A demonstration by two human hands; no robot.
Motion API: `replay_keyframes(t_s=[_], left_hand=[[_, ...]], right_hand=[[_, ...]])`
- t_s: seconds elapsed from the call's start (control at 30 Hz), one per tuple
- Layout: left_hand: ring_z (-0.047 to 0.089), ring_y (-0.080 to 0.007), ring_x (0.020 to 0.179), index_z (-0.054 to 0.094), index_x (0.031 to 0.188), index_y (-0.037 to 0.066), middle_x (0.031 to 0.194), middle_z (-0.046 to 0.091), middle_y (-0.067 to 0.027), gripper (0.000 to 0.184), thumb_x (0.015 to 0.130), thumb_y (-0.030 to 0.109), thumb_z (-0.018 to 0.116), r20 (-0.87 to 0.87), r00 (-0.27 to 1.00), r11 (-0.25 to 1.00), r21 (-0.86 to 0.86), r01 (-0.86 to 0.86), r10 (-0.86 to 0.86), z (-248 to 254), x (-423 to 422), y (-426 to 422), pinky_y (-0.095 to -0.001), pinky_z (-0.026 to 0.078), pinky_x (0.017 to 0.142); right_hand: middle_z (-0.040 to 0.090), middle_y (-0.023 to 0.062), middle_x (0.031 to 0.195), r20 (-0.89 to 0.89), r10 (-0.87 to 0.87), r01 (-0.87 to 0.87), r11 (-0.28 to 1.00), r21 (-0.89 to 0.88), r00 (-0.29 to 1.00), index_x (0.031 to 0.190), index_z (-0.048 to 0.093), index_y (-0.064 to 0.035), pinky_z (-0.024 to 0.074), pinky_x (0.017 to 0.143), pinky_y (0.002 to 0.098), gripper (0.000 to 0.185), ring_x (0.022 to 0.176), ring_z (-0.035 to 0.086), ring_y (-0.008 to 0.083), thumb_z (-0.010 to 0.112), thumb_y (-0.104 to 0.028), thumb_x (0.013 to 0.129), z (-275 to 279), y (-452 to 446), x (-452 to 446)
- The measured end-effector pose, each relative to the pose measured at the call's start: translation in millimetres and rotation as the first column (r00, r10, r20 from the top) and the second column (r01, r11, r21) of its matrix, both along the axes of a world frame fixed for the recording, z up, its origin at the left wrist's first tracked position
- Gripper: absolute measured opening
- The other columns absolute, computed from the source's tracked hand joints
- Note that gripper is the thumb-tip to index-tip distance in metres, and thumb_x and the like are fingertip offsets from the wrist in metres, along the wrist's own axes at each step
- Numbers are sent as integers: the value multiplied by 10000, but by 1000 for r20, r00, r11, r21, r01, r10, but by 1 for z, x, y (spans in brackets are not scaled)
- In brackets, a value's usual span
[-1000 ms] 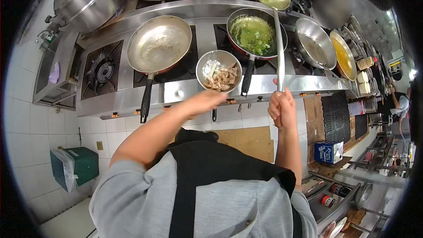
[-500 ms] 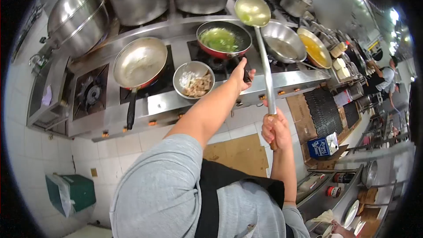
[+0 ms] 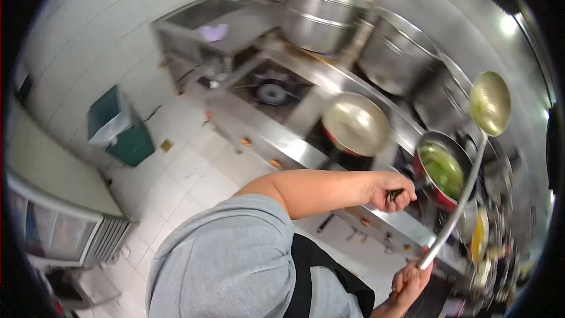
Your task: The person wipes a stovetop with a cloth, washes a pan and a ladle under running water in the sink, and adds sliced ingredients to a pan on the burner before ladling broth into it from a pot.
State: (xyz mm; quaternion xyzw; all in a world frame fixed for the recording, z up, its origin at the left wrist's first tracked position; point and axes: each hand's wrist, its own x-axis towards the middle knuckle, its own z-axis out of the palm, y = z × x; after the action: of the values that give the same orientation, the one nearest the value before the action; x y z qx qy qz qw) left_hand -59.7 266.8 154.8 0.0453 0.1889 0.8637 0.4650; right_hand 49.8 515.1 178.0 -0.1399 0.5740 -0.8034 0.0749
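Note:
My left hand [image 3: 395, 192] is closed around the black handle of a red frying pan [image 3: 416, 162], which holds green leaves in liquid. My right hand [image 3: 410, 282] grips the lower end of a long-handled ladle [image 3: 489, 103]. The ladle's shaft slants up to the right and passes in front of the frying pan's edge. Its large bowl is raised beyond the pan, with a little green inside. Left of my left hand, a pale-lined frying pan [image 3: 355, 122] sits on the stove, its handle partly hidden by my forearm.
Tall stockpots [image 3: 397, 53] and a lidded steamer pot [image 3: 322, 9] line the back. A bare burner [image 3: 272, 91] and a sink counter [image 3: 247, 17] are farther left. A green bin [image 3: 132, 138] stands on the floor. A pan with yellow contents [image 3: 479, 235] is at the right.
The view has swung left, bringing the sink and a glass-fronted cabinet into sight. My left hand has closed more fully around the pan's handle. The bowl of meat no longer shows.

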Motion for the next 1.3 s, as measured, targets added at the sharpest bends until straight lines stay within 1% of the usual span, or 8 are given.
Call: replay_keyframes(t_s=[0.2, 0.37, 0.47, 0.53, 0.8, 1.07, 1.2, 1.3], left_hand=[[375, -46, 412, 435, 743, 68, 523, 380, 44, 158, 804, 109, 575, -139, 967, 966, -121, -229, 212, 19, 215, -218, -194, 279, 318], [352, -55, 389, 409, 814, 79, 526, 372, 32, 205, 782, 132, 604, -217, 839, 760, -355, -544, 500, 38, 357, -358, -203, 261, 330], [353, -53, 393, 404, 822, 78, 528, 370, 30, 200, 775, 133, 590, -225, 753, 599, -485, -638, 619, 28, 402, -433, -201, 251, 318], [356, -52, 396, 402, 837, 69, 525, 364, 28, 200, 769, 135, 577, -292, 658, 359, -652, -668, 694, 24, 424, -482, -195, 228, 301], [371, -64, 388, 421, 973, 22, 581, 414, -6, 275, 768, 140, 561, -461, 277, -130, -675, -726, 843, 34, 451, -652, -198, 209, 289], [421, -79, 391, 430, 1010, 4, 608, 483, -13, 325, 756, 162, 557, -656, 322, -444, -723, -530, 683, 72, 400, -849, -206, 260, 334], [425, -81, 396, 464, 940, 8, 579, 472, -7, 258, 755, 161, 559, -649, 382, -461, -748, -477, 658, 82, 361, -948, -211, 265, 343], [420, -76, 409, 491, 849, 19, 561, 469, -17, 163, 769, 143, 561, -617, 497, -322, -767, -556, 611, 65, 329, -1044, -212, 253, 338]], right_hand=[[356, 3, 463, -18, 376, -375, 919, -118, 927, 1200, 335, 57, 222, 234, 225, 559, 274, 285, 76, 637, -112, 761, -4, -178, 39], [374, 9, 481, 89, 779, -756, 625, -195, 621, 1187, 382, 39, 232, 255, 221, 555, 281, 319, 81, 646, -108, 721, -1, -368, 71], [360, 11, 491, 156, 876, -862, 478, -166, 456, 1187, 425, 14, 240, 271, 220, 537, 302, 311, 74, 629, -164, 724, 8, -471, 96], [355, 10, 515, 163, 926, -904, 370, -212, 341, 1240, 395, 3, 259, 285, 216, 522, 319, 320, 72, 567, -127, 765, 0, -527, 102], [374, 10, 585, 235, 962, -942, 204, -266, 142, 1296, 354, -33, 304, 328, 198, 510, 367, 353, 78, 513, -73, 813, -21, -727, 91], [393, 2, 613, 205, 969, -880, 212, -424, 134, 1275, 365, -55, 304, 338, 208, 415, 375, 347, 64, 439, -151, 879, -23, -930, 72], [407, 3, 635, 237, 933, -887, 338, -315, 271, 1203, 403, -51, 311, 345, 215, 351, 384, 354, 69, 448, -138, 866, -4, -1005, 53], [413, 9, 644, 319, 885, -884, 415, -213, 339, 1199, 396, -49, 313, 342, 222, 360, 389, 362, 78, 465, -134, 856, -21, -1061, 34]])
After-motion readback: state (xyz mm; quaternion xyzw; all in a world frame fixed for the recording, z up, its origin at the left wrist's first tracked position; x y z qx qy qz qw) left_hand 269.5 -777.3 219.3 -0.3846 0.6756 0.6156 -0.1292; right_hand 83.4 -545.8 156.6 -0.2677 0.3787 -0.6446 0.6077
